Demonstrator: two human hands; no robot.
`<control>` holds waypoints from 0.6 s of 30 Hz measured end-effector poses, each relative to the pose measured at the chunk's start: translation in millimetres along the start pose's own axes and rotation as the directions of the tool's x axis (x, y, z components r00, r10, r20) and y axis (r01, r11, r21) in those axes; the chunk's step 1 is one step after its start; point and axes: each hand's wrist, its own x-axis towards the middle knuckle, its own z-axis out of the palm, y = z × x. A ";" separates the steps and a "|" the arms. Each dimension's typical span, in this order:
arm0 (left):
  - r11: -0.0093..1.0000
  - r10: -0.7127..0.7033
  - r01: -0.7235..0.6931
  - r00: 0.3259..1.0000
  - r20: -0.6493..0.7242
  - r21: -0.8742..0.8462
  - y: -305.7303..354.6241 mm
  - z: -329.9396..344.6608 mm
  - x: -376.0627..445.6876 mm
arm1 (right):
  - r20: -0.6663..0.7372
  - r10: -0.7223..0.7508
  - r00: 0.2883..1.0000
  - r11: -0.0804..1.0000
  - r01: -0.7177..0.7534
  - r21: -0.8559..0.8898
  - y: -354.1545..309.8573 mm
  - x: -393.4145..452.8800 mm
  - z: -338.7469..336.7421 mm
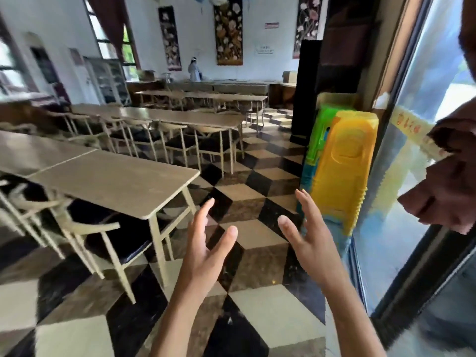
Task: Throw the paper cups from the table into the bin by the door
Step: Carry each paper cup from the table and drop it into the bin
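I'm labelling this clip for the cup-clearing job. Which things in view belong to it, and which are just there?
Job:
left hand, open, empty
right hand, open, empty
nearest table
No paper cups or bin visible.

Just there:
stacked plastic stools
chairs
glass door
wall hangings

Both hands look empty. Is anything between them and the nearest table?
Nothing visible. Left hand and right hand are open over bare checkered floor; the nearest table shows no cups.

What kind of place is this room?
Probably a canteen or dining hall: rows of long tables with chairs, a serving counter along the far wall, and stacked plastic stools by the glass door.
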 end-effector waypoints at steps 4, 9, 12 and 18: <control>0.999 -0.015 0.022 0.978 -0.206 0.036 -1.6 -83.0 -27.1 | 0.172 -0.106 0.979 0.992 0.092 0.091 -45.7 -2.7 77.9; 0.993 -0.033 0.081 0.888 -0.459 0.086 3.5 -203.6 -85.9 | 0.375 -0.265 0.888 0.952 0.179 0.249 -127.4 -32.0 180.0; 0.987 -0.010 0.101 0.815 -0.580 0.125 8.2 -275.6 -128.0 | 0.452 -0.334 0.827 0.926 0.198 0.322 -178.7 -63.1 242.6; 0.970 0.036 0.164 0.628 -0.777 0.178 21.0 -431.2 -238.8 | 0.565 -0.508 0.650 0.832 0.201 0.517 -294.4 -164.5 377.2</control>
